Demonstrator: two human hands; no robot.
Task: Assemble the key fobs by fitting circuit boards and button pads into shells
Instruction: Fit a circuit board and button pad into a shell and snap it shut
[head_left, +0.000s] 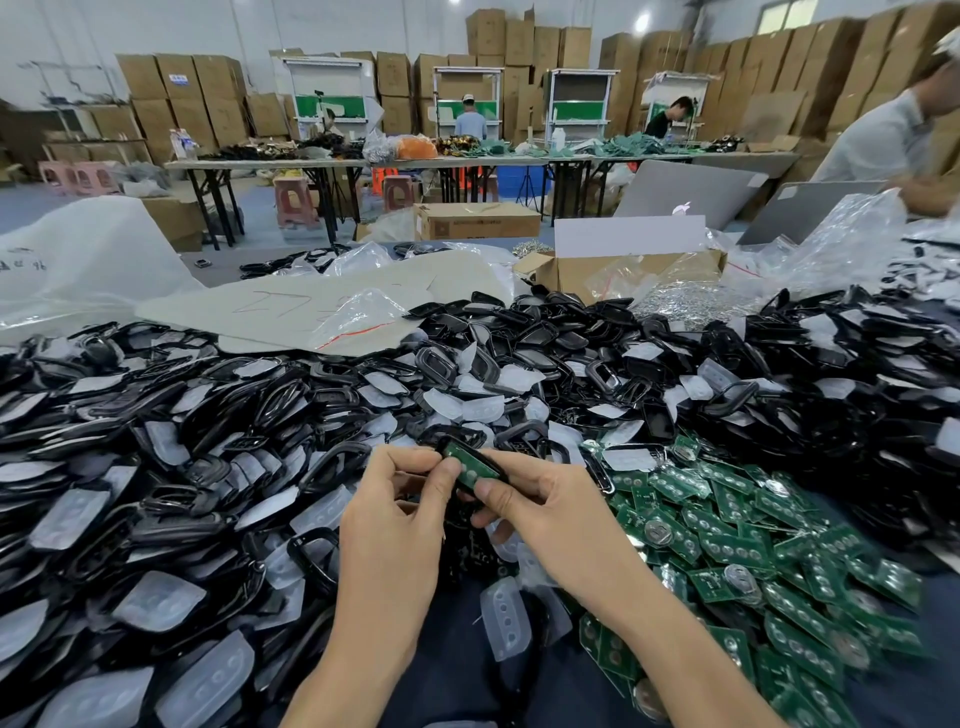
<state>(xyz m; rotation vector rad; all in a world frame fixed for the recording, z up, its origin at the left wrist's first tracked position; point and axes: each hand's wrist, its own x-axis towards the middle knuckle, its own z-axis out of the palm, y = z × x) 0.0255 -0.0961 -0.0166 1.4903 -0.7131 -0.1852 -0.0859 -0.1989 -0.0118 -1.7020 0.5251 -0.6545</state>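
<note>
The step in hand looks like seating a board into a shell. The left hand (395, 514) and the right hand (545, 514) are together above the dark blue table covering (467, 675). Both are clamped on one glossy black oval plastic shell (497, 469), held up at the near edge of the heap. Each thumb pinches a lower corner, and the other fingers curl behind. A small green rectangular circuit board (467, 464) lies in the shell's opening with its round contact pads facing up. To do this well, I would keep the shell level, line the board's outline up with the rim, and press evenly with both thumbs on the board's edges rather than on the contacts, until it sits flush all round. Whether a button pad is already under the board cannot be told.

As for counts, the heap of empty black shells (571, 332) spreads across the whole table and holds far too many to count, likely hundreds. The translucent white rubber button pads (504, 618) scattered through it also run past counting. The pile of loose green boards (737, 540) to the right holds several dozen at least. There are two hands at work, holding one shell with one board in it.
</note>
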